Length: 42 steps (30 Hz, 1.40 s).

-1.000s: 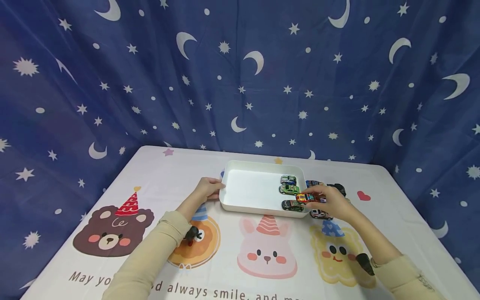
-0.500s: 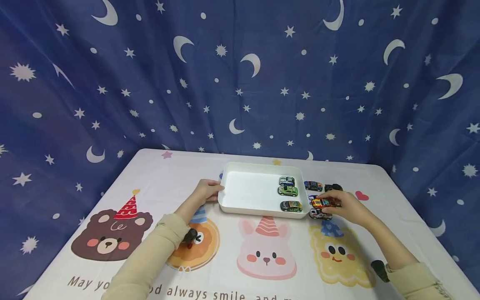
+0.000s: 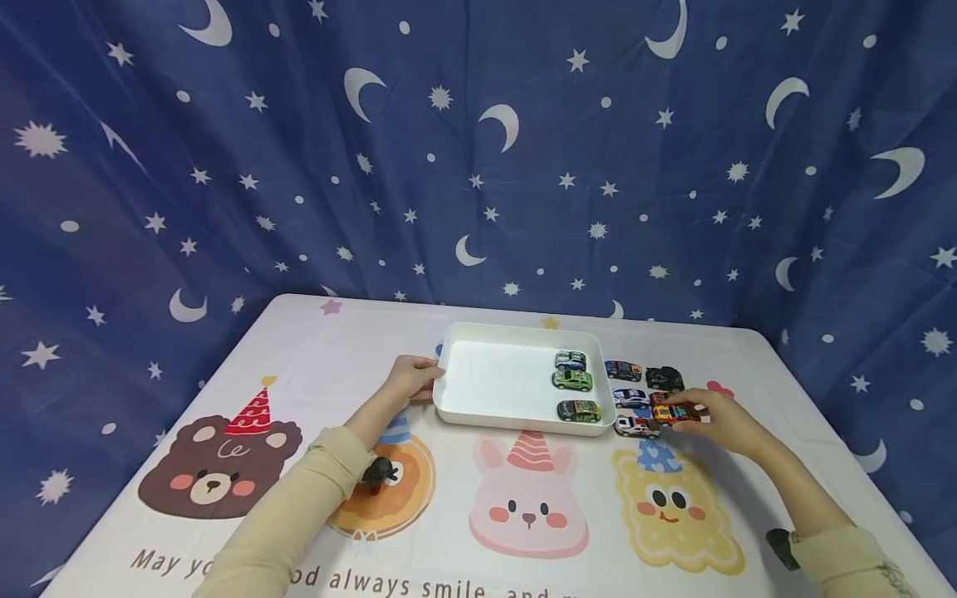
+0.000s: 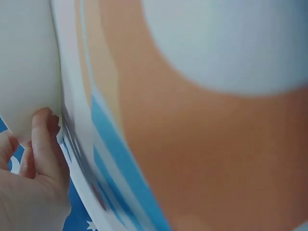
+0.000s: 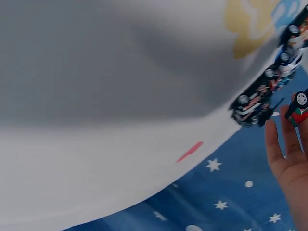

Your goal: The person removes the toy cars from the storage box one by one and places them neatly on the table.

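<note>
A white tray [image 3: 486, 413] stands mid-table with three toy cars along its right side: a white-green one [image 3: 571, 360], a green one [image 3: 572, 380] and a dark green one [image 3: 579, 410]. My left hand [image 3: 411, 380] holds the tray's left rim; its fingers [image 4: 41, 139] touch the tray wall. My right hand [image 3: 721, 422] pinches a red-orange toy car [image 3: 668, 413] low over the table, right of the tray, among other cars. In the right wrist view that car [image 5: 298, 108] shows at my fingertips.
Right of the tray stand a blue car [image 3: 623, 370], a black car [image 3: 664, 378], a white-blue car [image 3: 630, 397] and a white car [image 3: 636, 427]. The tablecloth [image 3: 523, 515] has cartoon animals. A star-and-moon curtain [image 3: 478, 158] hangs behind.
My right hand carried the red-orange car from the tray's right edge rightward and down to the group of cars on the table. The left hand stayed on the tray rim.
</note>
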Motion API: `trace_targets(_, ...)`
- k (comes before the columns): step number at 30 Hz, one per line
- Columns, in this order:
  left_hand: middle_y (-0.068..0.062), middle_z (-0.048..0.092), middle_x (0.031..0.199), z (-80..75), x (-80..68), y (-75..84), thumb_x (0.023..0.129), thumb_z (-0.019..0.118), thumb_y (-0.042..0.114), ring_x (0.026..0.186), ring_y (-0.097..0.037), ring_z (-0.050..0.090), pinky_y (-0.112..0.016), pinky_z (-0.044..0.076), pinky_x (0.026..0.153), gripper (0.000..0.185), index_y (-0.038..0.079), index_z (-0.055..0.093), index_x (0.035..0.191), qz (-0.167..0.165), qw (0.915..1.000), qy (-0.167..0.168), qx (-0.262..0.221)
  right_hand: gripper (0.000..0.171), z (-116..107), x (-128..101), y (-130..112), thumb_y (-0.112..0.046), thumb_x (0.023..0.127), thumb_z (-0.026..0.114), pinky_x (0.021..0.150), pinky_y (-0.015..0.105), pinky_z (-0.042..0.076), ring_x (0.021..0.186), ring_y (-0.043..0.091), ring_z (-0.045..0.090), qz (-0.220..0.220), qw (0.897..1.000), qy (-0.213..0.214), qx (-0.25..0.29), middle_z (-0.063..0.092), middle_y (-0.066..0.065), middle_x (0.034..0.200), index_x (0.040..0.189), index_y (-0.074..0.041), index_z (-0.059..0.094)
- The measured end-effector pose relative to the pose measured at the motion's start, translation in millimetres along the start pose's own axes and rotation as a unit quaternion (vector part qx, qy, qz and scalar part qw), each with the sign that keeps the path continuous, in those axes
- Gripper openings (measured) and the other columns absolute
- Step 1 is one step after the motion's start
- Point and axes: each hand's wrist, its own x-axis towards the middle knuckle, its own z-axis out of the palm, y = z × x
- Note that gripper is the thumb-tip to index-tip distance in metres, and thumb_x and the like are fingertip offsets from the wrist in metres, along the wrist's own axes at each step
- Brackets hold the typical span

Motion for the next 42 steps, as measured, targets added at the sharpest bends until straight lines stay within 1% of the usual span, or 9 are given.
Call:
trace_targets(4, -0.013, 0.07, 0.091, -0.6, -1.7, 1.2, 0.087, 0.063, 0.008, 0.058, -0.006, 0.062, -0.019, 0.057, 0.053, 0.034, -0.003, 0.06, 0.119, -0.003, 0.9999, 0.01, 0.002, 0.032, 2, 0, 10, -0.009, 0.075, 0.075, 0.076, 0.045, 0.056, 0.092, 0.034, 0.062, -0.011, 1.0, -0.001, -0.011, 0.068, 0.017, 0.1, 0.104, 0.003, 0.067)
trace_targets(9, -0.012, 0.071, 0.089, -0.1, -3.0, 1.5, 0.087, 0.063, 0.009, 0.056, -0.005, 0.061, -0.018, 0.055, 0.051, 0.033, -0.002, 0.061, 0.118, -0.003, 0.9999, 0.015, 0.002, 0.029, 5, -1, 17, -0.008, 0.075, 0.075, 0.074, 0.041, 0.057, 0.089, 0.031, 0.061, 0.002, 1.0, -0.013, -0.014, 0.068, 0.015, 0.098, 0.101, 0.002, 0.067)
trace_targets(14, -0.01, 0.071, 0.084, 1.8, -3.2, 2.8, 0.086, 0.065, 0.009, 0.054, -0.005, 0.061, -0.017, 0.054, 0.049, 0.032, -0.002, 0.062, 0.117, 0.005, 0.9997, 0.023, -0.003, 0.031, 6, -2, 21, -0.009, 0.075, 0.075, 0.081, 0.054, 0.053, 0.093, 0.038, 0.06, 0.019, 0.999, -0.037, -0.022, 0.066, 0.022, 0.1, 0.101, 0.005, 0.066)
trace_targets(17, -0.006, 0.069, 0.082, 3.1, -4.4, 2.5, 0.087, 0.065, 0.009, 0.054, -0.005, 0.06, -0.017, 0.054, 0.049, 0.032, -0.002, 0.062, 0.116, 0.002, 0.9997, 0.023, -0.004, 0.032, 8, -3, 24, -0.01, 0.075, 0.075, 0.083, 0.057, 0.05, 0.095, 0.039, 0.059, 0.03, 0.998, -0.052, -0.033, 0.065, 0.024, 0.101, 0.101, 0.006, 0.065)
trace_targets(22, -0.005, 0.069, 0.083, 4.1, -5.4, 2.2, 0.087, 0.065, 0.01, 0.055, -0.004, 0.06, -0.019, 0.056, 0.052, 0.032, -0.001, 0.062, 0.116, -0.004, 0.9998, 0.02, -0.007, 0.031, 11, -3, 26, -0.011, 0.076, 0.075, 0.072, 0.041, 0.054, 0.081, 0.022, 0.057, 0.029, 0.997, -0.059, -0.049, 0.066, 0.017, 0.097, 0.101, 0.005, 0.066)
trace_targets(25, -0.01, 0.07, 0.089, 3.5, -5.4, 1.7, 0.088, 0.065, 0.012, 0.055, -0.004, 0.06, -0.019, 0.056, 0.053, 0.033, -0.001, 0.062, 0.118, 0.0, 0.9998, 0.022, 0.001, 0.03, 12, -1, 26, -0.01, 0.076, 0.075, 0.068, 0.035, 0.052, 0.078, 0.016, 0.053, 0.025, 0.997, -0.057, -0.047, 0.066, 0.015, 0.096, 0.1, 0.004, 0.066)
trace_targets(31, -0.012, 0.069, 0.097, 2.8, -5.4, 2.3, 0.09, 0.063, 0.017, 0.057, -0.003, 0.057, -0.014, 0.05, 0.049, 0.035, 0.001, 0.06, 0.121, -0.002, 0.9996, 0.02, 0.02, 0.03, 12, -2, 25, -0.009, 0.074, 0.076, 0.072, 0.044, 0.054, 0.079, 0.021, 0.055, 0.026, 0.997, -0.05, -0.047, 0.065, 0.018, 0.096, 0.099, 0.004, 0.066)
trace_targets(36, -0.015, 0.067, 0.107, 1.6, -6.4, 3.3, 0.091, 0.062, 0.02, 0.06, -0.003, 0.058, -0.014, 0.051, 0.051, 0.035, 0.003, 0.06, 0.123, -0.008, 0.9994, 0.025, 0.023, 0.032, 14, -1, 23, -0.01, 0.074, 0.077, 0.079, 0.052, 0.053, 0.086, 0.029, 0.06, 0.029, 0.997, -0.033, -0.061, 0.065, 0.02, 0.098, 0.1, 0.004, 0.066)
trace_targets(42, -0.017, 0.066, 0.112, 0.6, -5.5, 0.3, 0.092, 0.061, 0.02, 0.063, -0.003, 0.06, -0.015, 0.054, 0.054, 0.036, 0.003, 0.059, 0.124, -0.01, 0.9996, 0.019, 0.02, 0.036, 13, 0, 23, -0.014, 0.072, 0.079, 0.075, 0.047, 0.054, 0.083, 0.024, 0.058, 0.026, 0.997, -0.047, -0.06, 0.064, 0.018, 0.099, 0.101, 0.003, 0.066)
